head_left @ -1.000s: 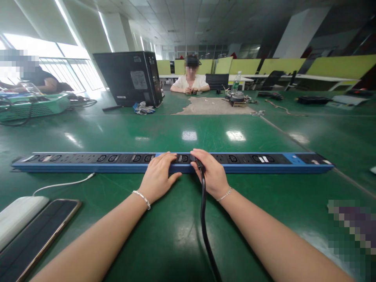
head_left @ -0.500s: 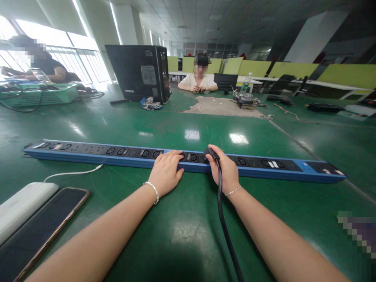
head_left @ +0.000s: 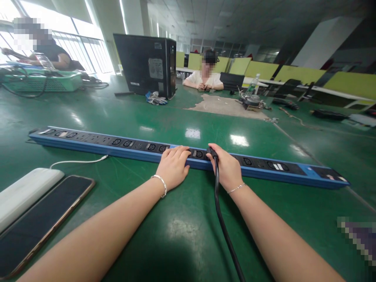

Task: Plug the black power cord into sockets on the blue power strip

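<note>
A long blue power strip (head_left: 141,150) with black sockets lies across the green table (head_left: 147,243). My left hand (head_left: 174,166) rests on its middle, palm down, fingers over the top face and thumb at the near side. Just to the right, my right hand (head_left: 226,164) grips a black plug (head_left: 212,152) between thumb and fingers, at the strip's sockets. How far the plug sits in a socket is hidden. From the plug a black cable (head_left: 221,215) runs down toward me.
At the left lie a phone (head_left: 49,221), a white power bank (head_left: 28,196) and a green basket (head_left: 58,80). Beyond the strip stand a black computer case (head_left: 147,66), gloves (head_left: 156,98) and a bottle (head_left: 254,84). Two people sit across the table.
The view has shifted a little, so the strip and both hands appear slightly farther right. The plug in my right hand looks more upright than before. My left hand remains on the strip.
</note>
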`<state>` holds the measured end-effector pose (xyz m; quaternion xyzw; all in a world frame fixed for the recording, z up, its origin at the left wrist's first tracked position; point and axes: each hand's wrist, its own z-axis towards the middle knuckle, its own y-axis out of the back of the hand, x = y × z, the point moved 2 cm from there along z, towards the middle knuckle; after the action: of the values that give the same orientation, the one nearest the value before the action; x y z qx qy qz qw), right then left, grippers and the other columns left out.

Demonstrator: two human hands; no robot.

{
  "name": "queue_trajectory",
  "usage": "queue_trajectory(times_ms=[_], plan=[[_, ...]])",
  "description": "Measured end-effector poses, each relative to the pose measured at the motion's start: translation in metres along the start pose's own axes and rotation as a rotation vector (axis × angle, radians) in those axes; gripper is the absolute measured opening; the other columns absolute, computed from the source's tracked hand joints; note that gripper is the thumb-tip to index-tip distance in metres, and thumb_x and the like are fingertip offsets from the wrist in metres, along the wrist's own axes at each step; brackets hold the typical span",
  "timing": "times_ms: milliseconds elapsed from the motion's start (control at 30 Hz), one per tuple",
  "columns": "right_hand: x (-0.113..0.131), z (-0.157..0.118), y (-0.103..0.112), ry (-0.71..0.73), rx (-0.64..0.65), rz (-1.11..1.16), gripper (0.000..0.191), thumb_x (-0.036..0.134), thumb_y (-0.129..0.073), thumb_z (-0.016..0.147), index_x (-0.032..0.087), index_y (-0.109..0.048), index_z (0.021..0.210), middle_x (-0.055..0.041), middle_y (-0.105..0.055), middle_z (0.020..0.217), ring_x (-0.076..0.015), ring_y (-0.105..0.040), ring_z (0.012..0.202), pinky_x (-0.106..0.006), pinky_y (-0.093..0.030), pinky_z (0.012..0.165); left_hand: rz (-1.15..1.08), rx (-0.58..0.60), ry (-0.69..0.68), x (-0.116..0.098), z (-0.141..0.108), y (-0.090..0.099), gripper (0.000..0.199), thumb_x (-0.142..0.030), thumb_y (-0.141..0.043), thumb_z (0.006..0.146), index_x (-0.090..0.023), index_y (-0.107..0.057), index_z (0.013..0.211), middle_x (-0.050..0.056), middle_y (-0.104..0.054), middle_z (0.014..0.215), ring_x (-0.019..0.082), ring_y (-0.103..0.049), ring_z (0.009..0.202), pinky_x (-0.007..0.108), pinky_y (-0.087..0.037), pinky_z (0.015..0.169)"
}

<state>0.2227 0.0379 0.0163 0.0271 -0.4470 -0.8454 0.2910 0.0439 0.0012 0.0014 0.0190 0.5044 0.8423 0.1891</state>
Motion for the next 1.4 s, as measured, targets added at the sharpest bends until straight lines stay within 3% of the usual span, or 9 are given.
queue_trajectory(times_ms=[233, 433, 733, 1033, 1233, 1400], plan=[[-0.002, -0.004, -0.005, 0.005, -0.05, -0.03, 0.036, 0.037, -0.045, 0.091, 0.016, -0.057, 0.119, -0.0095, -0.069, 0.107, -0.0201, -0.066, 0.094, -0.029, -0.051, 0.081, -0.016, -0.006, 0.019, -0.001, 0.0, -0.001, 0.036, -0.026, -0.054, 0.079, -0.022, -0.051, 0.115, 0.005, -0.054, 0.131, 0.023, -0.046, 0.121, 0.042, -0.03, 0.103], [0.001, -0.007, -0.01, 0.041, -0.085, -0.056, 0.034, 0.037, -0.041, 0.093, 0.018, -0.057, 0.117, -0.0085, -0.066, 0.113, -0.0197, -0.063, 0.101, -0.035, -0.044, 0.095, -0.021, 0.006, 0.007, 0.0, -0.001, 0.0, 0.037, -0.024, -0.053, 0.079, -0.022, -0.051, 0.117, 0.005, -0.054, 0.132, 0.023, -0.045, 0.123, 0.042, -0.031, 0.103], [0.005, -0.018, -0.006, 0.047, -0.095, -0.077, 0.034, 0.03, -0.041, 0.092, 0.016, -0.055, 0.12, -0.0091, -0.063, 0.12, -0.0189, -0.06, 0.108, -0.034, -0.044, 0.096, -0.022, 0.003, -0.038, 0.003, -0.002, 0.0, 0.039, -0.024, -0.053, 0.079, -0.021, -0.05, 0.118, 0.006, -0.053, 0.133, 0.022, -0.044, 0.124, 0.041, -0.03, 0.104], [0.008, -0.004, -0.005, 0.004, -0.06, -0.169, 0.029, 0.032, -0.045, 0.089, 0.018, -0.062, 0.107, -0.0072, -0.071, 0.101, -0.0194, -0.067, 0.083, -0.036, -0.042, 0.096, -0.024, 0.005, -0.02, 0.001, -0.002, -0.001, 0.039, -0.023, -0.052, 0.08, -0.02, -0.05, 0.119, 0.006, -0.052, 0.134, 0.022, -0.043, 0.125, 0.041, -0.029, 0.105], [0.01, 0.002, -0.004, -0.07, -0.046, -0.136, 0.024, 0.032, -0.046, 0.086, 0.022, -0.064, 0.097, -0.0043, -0.072, 0.088, -0.0198, -0.066, 0.078, -0.034, -0.046, 0.088, -0.004, 0.018, -0.016, 0.002, -0.001, -0.001, 0.043, -0.024, -0.051, 0.081, -0.021, -0.048, 0.124, 0.005, -0.051, 0.135, 0.023, -0.043, 0.124, 0.041, -0.028, 0.105], [0.009, -0.008, -0.01, -0.093, -0.081, -0.059, 0.031, 0.032, -0.043, 0.088, 0.019, -0.059, 0.111, -0.0068, -0.069, 0.108, -0.0213, -0.065, 0.095, -0.037, -0.045, 0.092, 0.028, 0.046, -0.032, 0.002, -0.001, -0.001, 0.05, -0.024, -0.05, 0.08, -0.023, -0.044, 0.13, 0.005, -0.049, 0.137, 0.024, -0.041, 0.126, 0.043, -0.028, 0.105]])
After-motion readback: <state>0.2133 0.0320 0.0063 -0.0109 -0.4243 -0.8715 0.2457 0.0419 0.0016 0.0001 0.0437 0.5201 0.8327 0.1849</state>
